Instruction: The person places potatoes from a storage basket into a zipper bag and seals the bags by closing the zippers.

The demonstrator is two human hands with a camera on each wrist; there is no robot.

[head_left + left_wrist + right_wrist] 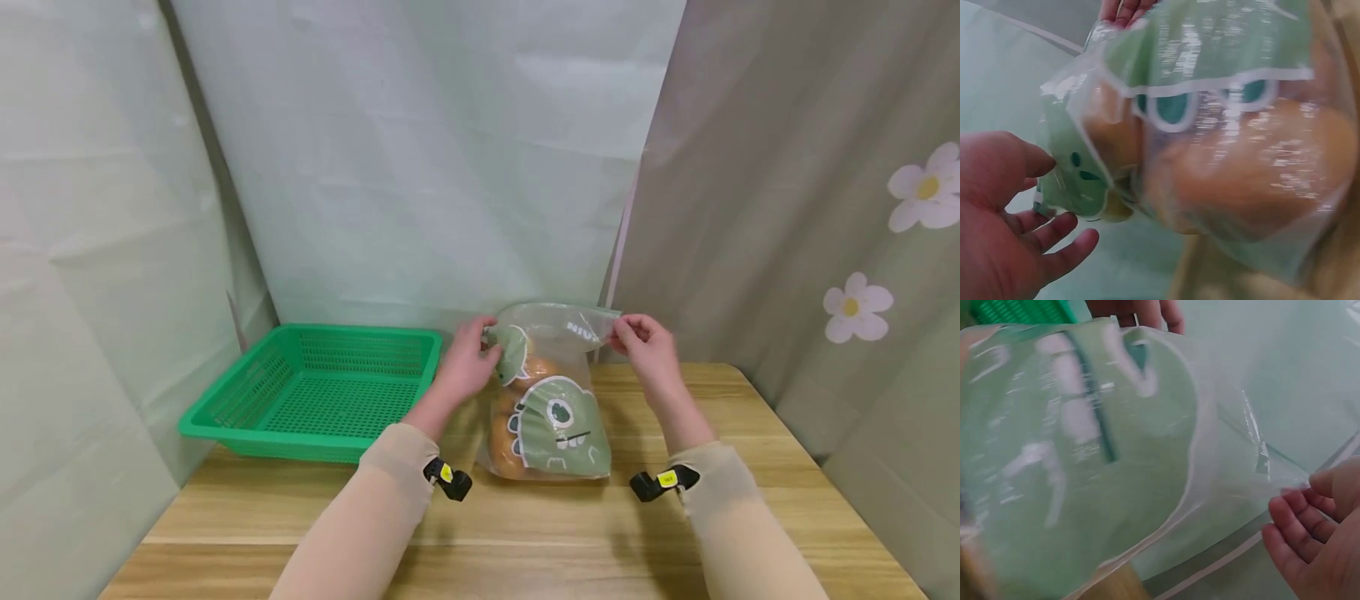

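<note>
Left hand (467, 363) pinching the top left corner of a plastic bag (551, 400) in curled fingers, right hand (647, 348) pinching the top right corner, bag standing upright on the table (525, 533) between the fingertips, oranges (525, 375) sitting inside below them, green basket (315, 390) lying left of the left fingers.

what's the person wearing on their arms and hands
Both forearms are covered by snug beige sleeves that end at the wrists. The left hand and right hand are bare, with no gloves. At each wrist sits a small black device with a yellow tag, the left wrist device and the right wrist device. No rings or watch show.
</note>
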